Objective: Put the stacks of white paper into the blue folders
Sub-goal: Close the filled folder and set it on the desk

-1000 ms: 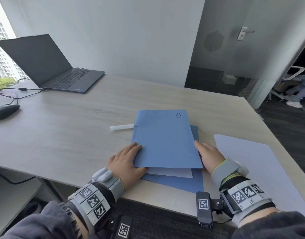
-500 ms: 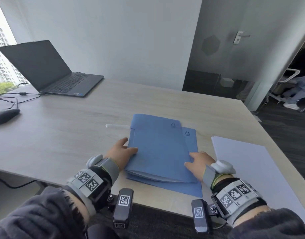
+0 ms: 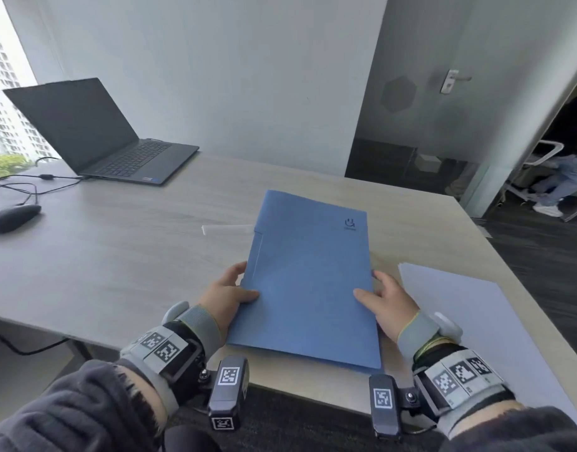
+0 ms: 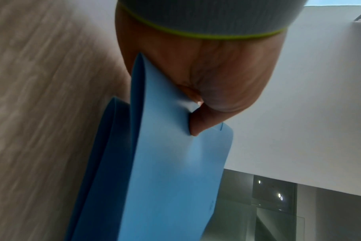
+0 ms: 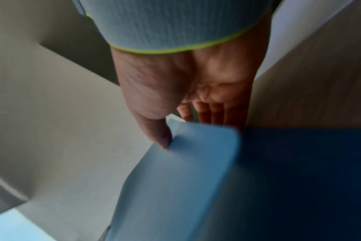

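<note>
I hold a closed blue folder [image 3: 308, 275] with a small logo by both long edges, its near end lifted off the desk. My left hand [image 3: 227, 296] pinches the left edge, thumb on the cover [image 4: 175, 171]. On the right edge, my right hand [image 3: 383, 300] has its thumb on top and its fingers underneath [image 5: 181, 171]. A second, darker blue folder [image 4: 99, 163] lies flat on the desk below it, also seen in the right wrist view [image 5: 299, 171]; the head view hides it. A stack of white paper [image 3: 476, 321] lies to the right of my right hand.
An open laptop [image 3: 94, 135] sits at the far left of the wooden desk [image 3: 117, 256], with cables and a black mouse [image 3: 11, 216] beside it. A pale strip [image 3: 228, 229] lies just left of the folder's far end. The desk's right edge runs past the paper.
Both hands moved from the folder's near corners to its side edges and raised it. It now covers the lower folder, and the white sheets that stuck out no longer show.
</note>
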The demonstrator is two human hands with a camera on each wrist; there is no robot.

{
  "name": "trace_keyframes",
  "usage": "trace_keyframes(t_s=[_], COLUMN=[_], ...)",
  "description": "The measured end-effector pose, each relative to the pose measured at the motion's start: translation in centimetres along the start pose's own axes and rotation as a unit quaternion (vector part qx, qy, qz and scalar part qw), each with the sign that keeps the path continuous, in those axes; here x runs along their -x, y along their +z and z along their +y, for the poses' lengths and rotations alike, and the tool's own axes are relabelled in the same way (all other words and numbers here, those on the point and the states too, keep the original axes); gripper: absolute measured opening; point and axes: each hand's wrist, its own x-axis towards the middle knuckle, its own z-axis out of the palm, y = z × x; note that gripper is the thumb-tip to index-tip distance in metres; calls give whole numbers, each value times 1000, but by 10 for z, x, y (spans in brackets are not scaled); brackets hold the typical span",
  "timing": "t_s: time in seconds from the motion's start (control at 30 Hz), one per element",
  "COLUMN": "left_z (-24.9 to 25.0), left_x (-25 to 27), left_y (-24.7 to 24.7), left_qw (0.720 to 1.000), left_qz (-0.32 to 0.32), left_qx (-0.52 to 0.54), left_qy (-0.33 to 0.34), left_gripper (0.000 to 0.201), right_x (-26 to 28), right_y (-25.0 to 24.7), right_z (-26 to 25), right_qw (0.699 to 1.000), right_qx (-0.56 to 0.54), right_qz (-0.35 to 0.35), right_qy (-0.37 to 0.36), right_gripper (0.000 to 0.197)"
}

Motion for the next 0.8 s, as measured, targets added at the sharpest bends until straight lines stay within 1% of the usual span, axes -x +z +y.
trace_keyframes(t_s=[0.03,0.07,0.1,0.13,0.17,0.23,0.3,0.33,0.4,0.43,0.5,0.53,0.57,0.6,0.63,0.67,0.7,0.73,0.8], left_z=[1,3,5,6,8,11,16,18,24,27,34,37,41,45,49,51,51,52,51], left_x=[1,3,5,6,7,5,1,-1,-4,-4,-6,-6,-8,-9,-10,-12,-13,-14,-17], left_y=[1,2,2,3,4,4,3,2,-1,-3,-7,-10,-12,-15,-16,-18,-21,-23,-28], left_qw=[1000,999,999,999,999,999,995,989,964,947,908,888,870,853,836,820,805,796,805], left_qz=[-14,-28,-38,-45,-47,-34,-18,-10,31,66,141,173,196,210,213,205,186,165,138], left_qx=[12,21,25,23,17,-14,-88,-139,-248,-286,-327,-338,-349,-369,-404,-454,-506,-542,-550], left_qy=[3,8,13,17,21,26,36,48,93,129,220,261,289,303,302,281,248,213,174], left_gripper=[58,57,57,57,57,58,53,52,51,46,31,28,28,31,37,45,54,62,68], right_x=[3,6,10,13,15,14,12,12,11,12,13,14,16,17,19,20,22,23,25], right_y=[1,1,2,2,2,3,3,3,2,2,1,0,1,1,1,2,2,3,3], right_z=[-4,-9,-13,-15,-17,-18,-18,-19,-17,-17,-15,-14,-14,-15,-15,-16,-18,-20,-23], right_qw=[996,985,970,958,951,955,961,962,966,968,973,975,977,978,979,979,977,976,975], right_qx=[-84,-163,-225,-264,-285,-281,-270,-268,-258,-248,-229,-220,-211,-202,-196,-196,-200,-205,-210], right_qz=[-17,-49,-80,-101,-111,-87,-59,-50,-34,-25,-21,-24,-31,-39,-49,-56,-61,-66,-67], right_qy=[9,23,38,50,52,33,11,4,-5,-9,-14,-17,-20,-22,-25,-27,-28,-29,-32], right_gripper=[49,37,29,25,24,22,21,22,21,20,20,20,20,20,19,19,19,19,19])
